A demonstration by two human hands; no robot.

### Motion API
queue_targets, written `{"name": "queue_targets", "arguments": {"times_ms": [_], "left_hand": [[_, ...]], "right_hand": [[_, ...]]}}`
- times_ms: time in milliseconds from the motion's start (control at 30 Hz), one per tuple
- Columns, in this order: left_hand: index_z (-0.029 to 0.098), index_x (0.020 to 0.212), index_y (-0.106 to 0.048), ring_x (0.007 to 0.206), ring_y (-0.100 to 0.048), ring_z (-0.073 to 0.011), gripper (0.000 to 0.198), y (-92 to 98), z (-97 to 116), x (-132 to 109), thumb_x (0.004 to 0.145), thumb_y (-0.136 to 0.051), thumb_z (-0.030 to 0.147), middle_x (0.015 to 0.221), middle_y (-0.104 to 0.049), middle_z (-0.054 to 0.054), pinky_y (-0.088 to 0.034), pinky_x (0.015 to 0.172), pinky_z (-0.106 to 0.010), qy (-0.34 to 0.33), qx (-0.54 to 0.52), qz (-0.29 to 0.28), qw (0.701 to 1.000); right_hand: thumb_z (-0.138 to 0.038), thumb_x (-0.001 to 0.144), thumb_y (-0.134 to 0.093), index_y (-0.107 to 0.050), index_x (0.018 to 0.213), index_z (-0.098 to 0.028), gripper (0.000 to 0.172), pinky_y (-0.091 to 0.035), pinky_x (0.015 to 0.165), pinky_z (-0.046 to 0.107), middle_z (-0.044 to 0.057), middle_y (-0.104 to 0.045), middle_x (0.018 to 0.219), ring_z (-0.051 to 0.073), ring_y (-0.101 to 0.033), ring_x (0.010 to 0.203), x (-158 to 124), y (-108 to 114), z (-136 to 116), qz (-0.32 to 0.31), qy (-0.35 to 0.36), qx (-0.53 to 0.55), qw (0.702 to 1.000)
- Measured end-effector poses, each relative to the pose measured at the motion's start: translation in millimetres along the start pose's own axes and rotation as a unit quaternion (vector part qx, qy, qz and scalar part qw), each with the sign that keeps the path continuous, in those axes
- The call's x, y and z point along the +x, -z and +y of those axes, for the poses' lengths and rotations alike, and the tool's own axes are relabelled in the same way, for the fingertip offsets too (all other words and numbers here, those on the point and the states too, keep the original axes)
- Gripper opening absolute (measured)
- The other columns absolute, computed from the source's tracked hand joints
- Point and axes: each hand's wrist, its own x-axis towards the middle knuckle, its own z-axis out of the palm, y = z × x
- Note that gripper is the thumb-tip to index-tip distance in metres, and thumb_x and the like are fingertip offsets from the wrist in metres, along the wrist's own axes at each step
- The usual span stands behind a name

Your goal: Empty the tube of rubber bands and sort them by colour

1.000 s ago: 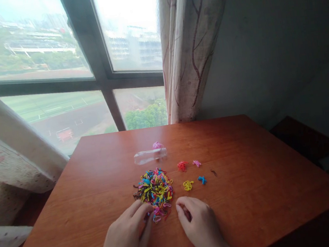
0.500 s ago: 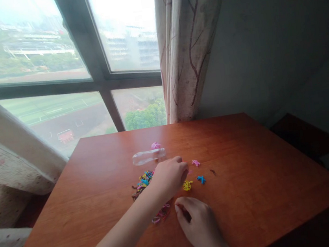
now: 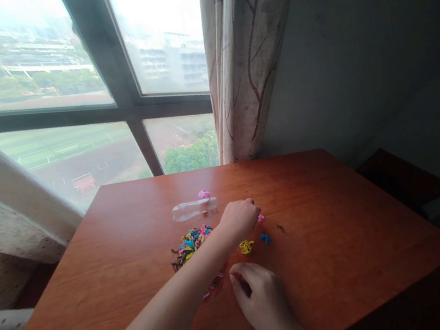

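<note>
My left hand (image 3: pixel 241 218) reaches over the middle of the table, fingers curled down and mostly hidden behind its back. It is at the small pink bunch of bands (image 3: pixel 261 217), part of which shows beside the knuckles. Whatever those fingers hold is out of sight. Closer to me, my right hand (image 3: pixel 261 293) rests with thumb and forefinger pinched together; anything between them is too small to name. Beyond it lie a yellow bunch of bands (image 3: pixel 247 246) and a blue bunch (image 3: pixel 265 238). My left forearm partly covers a mixed pile of coloured elastic bands (image 3: pixel 191 241).
A clear plastic bottle (image 3: pixel 193 209) lies on its side behind the pile, near a pink cap-like piece (image 3: pixel 204 194). A few dark bands (image 3: pixel 281 228) lie at the right. The brown wooden table (image 3: pixel 351 235) meets a window and curtain (image 3: pixel 237 78).
My left hand has moved right and slightly away from me, to the pink bunch. More of the mixed pile is uncovered. My right hand keeps its pinch; the view has shifted slightly.
</note>
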Motion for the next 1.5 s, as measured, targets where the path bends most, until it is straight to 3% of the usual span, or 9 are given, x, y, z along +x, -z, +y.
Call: {"name": "queue_targets", "arguments": {"times_ms": [233,400,567,733,933,1033,1133,1267,1500], "left_hand": [[0.017,0.096,-0.073,0.082,-0.071,-0.0259,0.021,-2.1,-2,6,0.088,-0.054,0.016,0.091,-0.069,-0.013,-0.053,0.070,-0.034,-0.003,-0.001,0.005,1.000],[0.019,0.094,-0.071,0.082,-0.070,-0.0241,0.020,9.0,-5,-7,0.091,-0.051,0.020,0.093,-0.068,-0.010,-0.051,0.066,-0.031,0.004,-0.001,0.028,1.000],[0.019,0.093,-0.068,0.076,-0.069,-0.0226,0.020,22.2,-13,-40,0.092,-0.049,0.023,0.092,-0.067,-0.008,-0.048,0.059,-0.029,0.034,-0.001,0.045,0.998],[0.022,0.094,-0.067,0.077,-0.068,-0.0210,0.021,25.1,-20,-91,0.094,-0.047,0.025,0.092,-0.067,-0.006,-0.045,0.058,-0.027,0.074,-0.009,0.064,0.995],[0.025,0.095,-0.066,0.076,-0.069,-0.0179,0.019,5.6,-29,-153,0.093,-0.047,0.024,0.094,-0.069,-0.003,-0.046,0.061,-0.024,0.129,-0.046,0.088,0.987],[0.027,0.096,-0.067,0.077,-0.071,-0.0181,0.021,-7.6,-32,-177,0.093,-0.046,0.022,0.095,-0.070,-0.002,-0.048,0.062,-0.023,0.131,-0.059,0.085,0.986],[0.028,0.097,-0.067,0.077,-0.072,-0.0166,0.022,-16.1,-35,-197,0.093,-0.046,0.023,0.096,-0.071,0.000,-0.049,0.062,-0.021,0.144,-0.088,0.117,0.979],[0.029,0.091,-0.067,0.071,-0.071,-0.0151,0.021,-23.1,-38,-216,0.092,-0.046,0.027,0.088,-0.071,0.002,-0.050,0.059,-0.020,0.176,-0.106,0.144,0.968],[0.031,0.096,-0.067,0.074,-0.071,-0.0145,0.022,-36.1,-34,-222,0.096,-0.045,0.030,0.089,-0.069,0.002,-0.052,0.064,-0.020,0.183,-0.140,0.107,0.967]], "right_hand": [[-0.013,0.088,-0.049,-0.065,0.082,-0.022,0.019,-0.039,0.064,0.025,0.001,-0.068,0.072,0.016,-0.064,0.066,-2,-1,1,-0.006,-0.005,0.000,1.000],[-0.012,0.087,-0.050,-0.065,0.082,-0.022,0.019,-0.039,0.064,0.024,0.000,-0.068,0.073,0.016,-0.063,0.067,-2,-2,2,-0.004,0.001,-0.004,1.000],[-0.012,0.087,-0.050,-0.065,0.080,-0.022,0.019,-0.038,0.063,0.023,-0.001,-0.067,0.071,0.015,-0.063,0.065,0,0,1,-0.002,0.010,-0.024,1.000],[-0.012,0.087,-0.049,-0.064,0.079,-0.022,0.020,-0.038,0.063,0.023,-0.001,-0.067,0.071,0.015,-0.063,0.066,0,2,-1,-0.007,0.008,-0.028,1.000],[-0.013,0.088,-0.050,-0.064,0.082,-0.023,0.018,-0.036,0.062,0.025,-0.001,-0.067,0.072,0.016,-0.063,0.067,0,1,-2,-0.020,0.011,-0.042,0.999],[-0.013,0.087,-0.052,-0.065,0.083,-0.024,0.017,-0.034,0.060,0.026,-0.002,-0.066,0.070,0.015,-0.060,0.063,1,0,-3,-0.023,0.011,-0.056,0.998],[-0.013,0.086,-0.054,-0.066,0.086,-0.024,0.017,-0.033,0.058,0.026,-0.002,-0.066,0.069,0.015,-0.060,0.061,2,0,-4,-0.021,0.011,-0.062,0.998],[-0.014,0.086,-0.056,-0.067,0.092,-0.025,0.016,-0.034,0.058,0.025,-0.002,-0.067,0.069,0.015,-0.062,0.061,4,-2,-5,-0.014,0.017,-0.071,0.997],[-0.019,0.089,-0.058,-0.067,0.090,-0.024,0.010,-0.038,0.061,0.024,-0.001,-0.070,0.073,0.015,-0.064,0.064,9,-7,-10,-0.015,0.003,-0.026,1.000]]}}
